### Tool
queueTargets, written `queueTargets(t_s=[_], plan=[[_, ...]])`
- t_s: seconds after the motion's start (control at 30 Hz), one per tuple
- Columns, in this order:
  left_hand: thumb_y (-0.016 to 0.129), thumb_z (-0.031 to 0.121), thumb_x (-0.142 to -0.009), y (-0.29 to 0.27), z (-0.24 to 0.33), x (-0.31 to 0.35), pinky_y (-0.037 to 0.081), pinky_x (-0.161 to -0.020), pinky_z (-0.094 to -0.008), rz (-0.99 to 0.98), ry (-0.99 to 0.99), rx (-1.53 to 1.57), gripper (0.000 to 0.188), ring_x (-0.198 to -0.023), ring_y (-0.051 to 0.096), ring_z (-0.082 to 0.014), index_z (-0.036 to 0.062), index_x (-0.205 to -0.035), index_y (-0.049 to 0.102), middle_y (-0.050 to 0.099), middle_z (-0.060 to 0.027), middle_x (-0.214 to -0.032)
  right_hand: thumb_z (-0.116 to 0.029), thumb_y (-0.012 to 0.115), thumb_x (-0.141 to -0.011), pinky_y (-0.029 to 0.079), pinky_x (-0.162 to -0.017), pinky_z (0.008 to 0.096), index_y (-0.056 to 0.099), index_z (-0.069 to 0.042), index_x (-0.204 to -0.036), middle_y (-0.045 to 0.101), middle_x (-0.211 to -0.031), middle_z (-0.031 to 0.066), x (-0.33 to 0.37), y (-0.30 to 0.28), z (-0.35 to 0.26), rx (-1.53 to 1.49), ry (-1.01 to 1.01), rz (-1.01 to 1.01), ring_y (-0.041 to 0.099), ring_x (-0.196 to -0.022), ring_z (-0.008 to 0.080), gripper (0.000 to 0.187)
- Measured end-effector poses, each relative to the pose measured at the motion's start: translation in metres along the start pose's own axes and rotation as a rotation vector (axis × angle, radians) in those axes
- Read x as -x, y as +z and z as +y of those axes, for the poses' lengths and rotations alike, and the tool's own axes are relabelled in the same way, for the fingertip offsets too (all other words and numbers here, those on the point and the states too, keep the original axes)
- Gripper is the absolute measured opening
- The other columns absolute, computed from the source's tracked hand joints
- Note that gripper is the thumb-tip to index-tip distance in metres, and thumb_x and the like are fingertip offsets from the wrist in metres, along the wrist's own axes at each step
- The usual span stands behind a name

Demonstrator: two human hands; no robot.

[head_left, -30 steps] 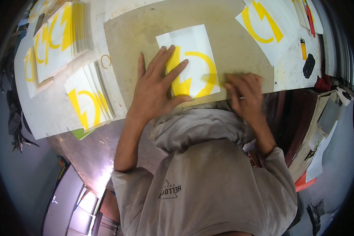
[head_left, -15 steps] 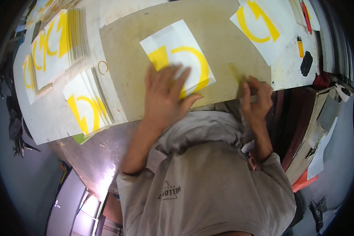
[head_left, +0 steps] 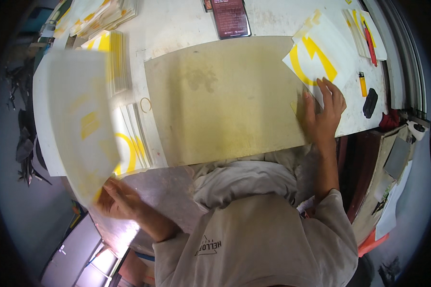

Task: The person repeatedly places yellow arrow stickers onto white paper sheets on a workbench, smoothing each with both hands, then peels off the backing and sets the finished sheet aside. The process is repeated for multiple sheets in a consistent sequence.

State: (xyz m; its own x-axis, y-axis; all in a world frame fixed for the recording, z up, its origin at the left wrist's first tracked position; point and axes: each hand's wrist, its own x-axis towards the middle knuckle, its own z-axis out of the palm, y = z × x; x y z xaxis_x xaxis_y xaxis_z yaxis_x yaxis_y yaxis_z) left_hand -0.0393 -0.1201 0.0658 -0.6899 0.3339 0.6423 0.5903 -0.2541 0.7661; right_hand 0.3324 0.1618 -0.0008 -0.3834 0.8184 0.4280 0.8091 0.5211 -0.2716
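Observation:
At the left, my left hand (head_left: 117, 200) pinches the lower edge of a white sheet (head_left: 79, 124). The sheet is blurred, raised on edge over the table, and its yellow print shows faintly. My right hand (head_left: 324, 115) has its fingers spread, with the fingertips at the lower edge of a white sheet with a yellow curved print (head_left: 331, 50). A small yellowish piece (head_left: 293, 108) shows beside the right thumb; whether the hand touches it I cannot tell. Between the hands, a tan board (head_left: 215, 110) lies on the white table, stained yellow and dark.
Stacks of yellow-printed sheets (head_left: 117, 62) line the left side, partly hidden by the raised sheet. A rubber band (head_left: 145, 99) lies beside the board. A phone (head_left: 231, 19) rests behind it. To the right are a red cutter (head_left: 369, 45), a yellow lighter (head_left: 362, 85) and a black object (head_left: 370, 103).
My left hand has lifted the printed sheet off the board and carried it left. My right hand has moved up to the sheet on the right, its fingers spreading.

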Motion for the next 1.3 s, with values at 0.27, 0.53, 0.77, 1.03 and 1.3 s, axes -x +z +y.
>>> queueTargets(t_s=[0.27, 0.53, 0.77, 1.03, 1.3], plan=[[0.067, -0.009, -0.086, -0.068, -0.013, 0.009, 0.053, -0.092, -0.0426, -0.805, -0.026, -1.081, 0.027, -0.1, 0.068, -0.034, 0.0044, -0.106, 0.078, 0.072, -0.0157, -0.107, -0.017, 0.075, -0.093, 0.031, -0.117, 0.0549, 0.074, -0.009, -0.117, 0.069, -0.127, 0.0075, -0.012, 0.007, 0.029, 0.106, -0.079, -0.141, 0.062, -0.123, 0.0261, 0.025], [0.063, 0.007, -0.097, -0.034, 0.0, 0.026, 0.05, -0.098, -0.0457, -0.526, 0.018, -0.905, 0.025, -0.106, 0.066, -0.0373, -0.0061, -0.118, 0.068, 0.071, -0.0217, -0.109, -0.01, 0.076, -0.09, 0.036, -0.113, 0.0518, 0.075, -0.008, -0.108, 0.074, -0.114, 0.0057, -0.008, 0.015, 0.03, 0.058, -0.114, -0.051, 0.067, -0.114, 0.0242, 0.018], [0.062, 0.027, -0.105, 0.131, -0.012, 0.053, 0.051, -0.101, -0.0421, -0.346, -1.107, 0.65, 0.044, -0.111, 0.067, -0.0281, -0.0059, -0.134, 0.063, 0.071, -0.018, -0.121, -0.012, 0.08, -0.084, 0.038, -0.11, 0.0595, 0.077, -0.01, -0.109, 0.075, -0.126, 0.004, 0.021, -0.006, -0.041, -0.113, -0.505, -0.01, 0.066, -0.115, 0.0285, 0.026], [0.06, 0.025, -0.108, 0.15, -0.021, 0.053, 0.051, -0.1, -0.0365, -0.611, -1.073, 0.398, 0.039, -0.113, 0.066, -0.0189, -0.0052, -0.133, 0.063, 0.07, -0.0112, -0.127, -0.013, 0.08, -0.092, 0.049, -0.105, 0.044, 0.065, 0.001, -0.13, 0.064, -0.14, 0.0188, 0.027, 0.008, -0.072, -0.845, 0.18, -0.115, 0.06, -0.131, 0.0257, 0.044], [0.049, 0.027, -0.113, 0.146, -0.028, 0.057, 0.046, -0.075, -0.0259, -0.326, -1.104, 0.465, 0.037, -0.084, 0.056, -0.0069, -0.003, -0.109, 0.07, 0.068, -0.0002, -0.096, -0.001, 0.073, -0.097, 0.049, -0.073, 0.0223, 0.072, 0.003, -0.099, 0.071, -0.088, 0.0001, 0.005, 0.004, -0.083, -1.294, 0.589, -0.164, 0.061, -0.08, 0.0047, 0.004]])
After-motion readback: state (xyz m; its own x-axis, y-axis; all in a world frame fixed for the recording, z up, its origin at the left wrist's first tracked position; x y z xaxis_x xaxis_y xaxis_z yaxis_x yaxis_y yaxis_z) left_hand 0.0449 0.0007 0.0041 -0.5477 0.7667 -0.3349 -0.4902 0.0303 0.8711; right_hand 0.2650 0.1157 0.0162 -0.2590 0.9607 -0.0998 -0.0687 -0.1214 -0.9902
